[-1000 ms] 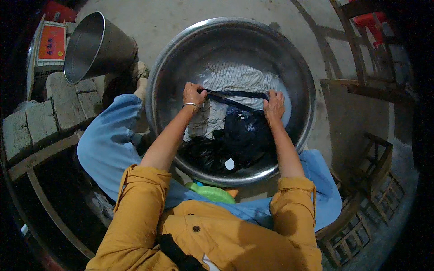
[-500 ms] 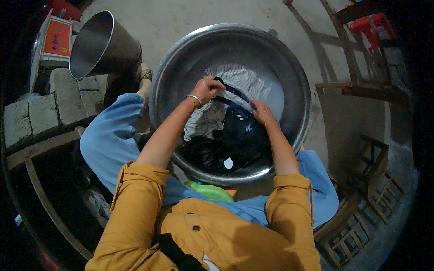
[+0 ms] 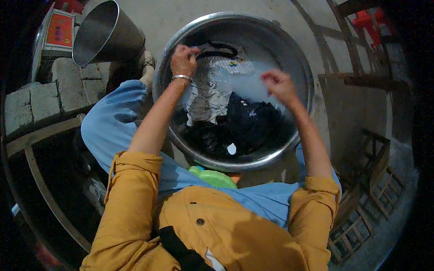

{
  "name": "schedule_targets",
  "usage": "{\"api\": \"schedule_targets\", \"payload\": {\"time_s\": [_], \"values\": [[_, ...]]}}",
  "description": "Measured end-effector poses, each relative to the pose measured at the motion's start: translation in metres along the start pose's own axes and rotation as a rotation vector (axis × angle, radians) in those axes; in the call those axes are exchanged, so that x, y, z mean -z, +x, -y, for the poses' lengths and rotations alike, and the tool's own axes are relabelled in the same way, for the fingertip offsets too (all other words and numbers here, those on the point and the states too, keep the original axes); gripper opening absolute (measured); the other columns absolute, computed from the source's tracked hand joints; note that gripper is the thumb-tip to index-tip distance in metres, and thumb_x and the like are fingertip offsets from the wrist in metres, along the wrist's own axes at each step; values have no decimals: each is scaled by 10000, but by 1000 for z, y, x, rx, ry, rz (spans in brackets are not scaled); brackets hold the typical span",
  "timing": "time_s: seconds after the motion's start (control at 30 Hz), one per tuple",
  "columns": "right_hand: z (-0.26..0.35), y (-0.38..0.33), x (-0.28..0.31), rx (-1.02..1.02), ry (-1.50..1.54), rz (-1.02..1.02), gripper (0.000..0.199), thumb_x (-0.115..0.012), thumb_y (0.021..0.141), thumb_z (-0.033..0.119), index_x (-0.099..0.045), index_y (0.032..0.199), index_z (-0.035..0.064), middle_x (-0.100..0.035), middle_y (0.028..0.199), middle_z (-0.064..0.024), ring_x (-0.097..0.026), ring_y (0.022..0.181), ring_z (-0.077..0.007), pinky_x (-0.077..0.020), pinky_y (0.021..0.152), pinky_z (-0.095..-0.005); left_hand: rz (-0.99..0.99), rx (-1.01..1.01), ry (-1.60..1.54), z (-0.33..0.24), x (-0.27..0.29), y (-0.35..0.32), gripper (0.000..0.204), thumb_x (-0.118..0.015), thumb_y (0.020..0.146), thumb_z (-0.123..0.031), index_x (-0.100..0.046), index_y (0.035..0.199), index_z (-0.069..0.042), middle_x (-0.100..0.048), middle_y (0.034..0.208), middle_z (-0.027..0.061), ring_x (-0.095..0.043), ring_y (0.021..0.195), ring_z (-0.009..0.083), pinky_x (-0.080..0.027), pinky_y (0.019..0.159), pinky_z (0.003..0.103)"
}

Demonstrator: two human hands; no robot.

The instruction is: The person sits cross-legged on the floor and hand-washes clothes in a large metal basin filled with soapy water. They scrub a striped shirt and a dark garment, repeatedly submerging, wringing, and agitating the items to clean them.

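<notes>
In the wide metal basin (image 3: 302,115), my left hand (image 3: 183,61), with a bracelet at its wrist, is closed on one end of a dark cloth band (image 3: 220,49). The band curves to the right over wet cloth. My right hand (image 3: 279,86) hovers above cloudy water at the basin's right side, its fingers curled together with nothing visible in them. Below the hands, a pale striped garment (image 3: 207,105) lies crumpled beside dark wet clothes (image 3: 253,119). A small white oval piece (image 3: 232,148) rests on the dark cloth.
A metal bucket (image 3: 100,36) stands far left, near grey blocks (image 3: 72,90) and a red-fronted box (image 3: 59,30). Green plastic (image 3: 212,177) shows under the basin's near rim. Wooden frames (image 3: 361,81) stand on the right, with a red plastic item (image 3: 368,20) behind.
My left hand has moved up and left with the dark band. My right hand has come off the band and shifted right and up, uncovering the cloudy water.
</notes>
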State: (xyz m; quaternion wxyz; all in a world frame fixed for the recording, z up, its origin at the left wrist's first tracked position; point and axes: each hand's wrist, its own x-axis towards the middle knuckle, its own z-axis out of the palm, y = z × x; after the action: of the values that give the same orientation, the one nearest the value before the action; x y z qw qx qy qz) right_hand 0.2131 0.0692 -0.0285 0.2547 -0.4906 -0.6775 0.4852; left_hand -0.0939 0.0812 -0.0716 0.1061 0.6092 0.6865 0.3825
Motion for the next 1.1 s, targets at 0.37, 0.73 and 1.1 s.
{"api": "schedule_targets", "payload": {"time_s": [0.37, 0.73, 1.1], "values": [[-10, -141, -166, -162, -543, 742, 557, -625, 695, 200, -344, 1140, 18, -447, 1000, -228, -493, 886, -398, -440, 717, -446, 536, 297, 74, 34, -9, -76, 171, -518, 647, -51, -666, 715, -106, -587, 814, 132, -570, 743, 275, -458, 705, 341], [-21, -130, -150, -269, -308, 563, 257, -493, 722, 131, -508, 917, -35, -513, 785, -229, -507, 857, -369, -409, 728, -421, 404, 185, 101, -1, 16, -83, 444, -553, 613, -66, -522, 1051, -131, -385, 1091, 147, -393, 1007, 328, -354, 865, 384], [-52, -143, -157, -6, -661, 850, 395, -581, 675, 162, -490, 1033, 22, -559, 866, -186, -544, 829, -342, -449, 704, -417, 1047, -10, 42, -7, 1, -122, 262, -552, 719, -168, -587, 958, -66, -603, 889, 150, -579, 795, 289, -459, 720, 364]]}}
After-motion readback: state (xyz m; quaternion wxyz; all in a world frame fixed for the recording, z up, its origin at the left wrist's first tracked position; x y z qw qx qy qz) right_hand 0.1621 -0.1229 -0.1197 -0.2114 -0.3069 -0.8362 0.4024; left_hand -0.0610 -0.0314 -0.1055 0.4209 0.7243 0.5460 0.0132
